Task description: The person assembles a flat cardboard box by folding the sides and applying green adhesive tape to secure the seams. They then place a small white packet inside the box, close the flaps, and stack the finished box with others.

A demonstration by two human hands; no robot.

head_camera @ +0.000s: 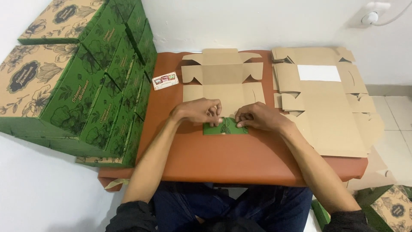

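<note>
Box blank [223,83] flat on table [240,161], plain brown side up, centred ahead of the seated person. Near edge flap [226,126] folded up and over, green printed face showing. Only that one flap turned; rear flaps, side tabs and slots lying flat, unfolded.

Left hand [198,111] on the flap's left end, fingers curled down on the fold, pinching or pressing — hard to tell which. Right hand [256,117] on the flap's right end, thumb and fingers closed on the green edge. Both hands clamped on the same flap, close together, nearly touching over its middle.

Progress, judged from layout: early stage on this blank. First crease being set; no walls raised, no tabs locked, no lid formed.

Done pile [81,73]: stacked finished green boxes left of the table, against the wall, several high and deep. Looks like a good run completed already.

Left to do: stack of flat blanks [326,99] on the table's right side, brown side up, white sheet [318,73] lying on top. Count not readable, several layers visible at the edges. More green box bits [392,206] on the floor lower right, state unclear.

Small printed card [165,80] near the table's left rear, apart from the work. Wall socket [371,16] top right.
</note>
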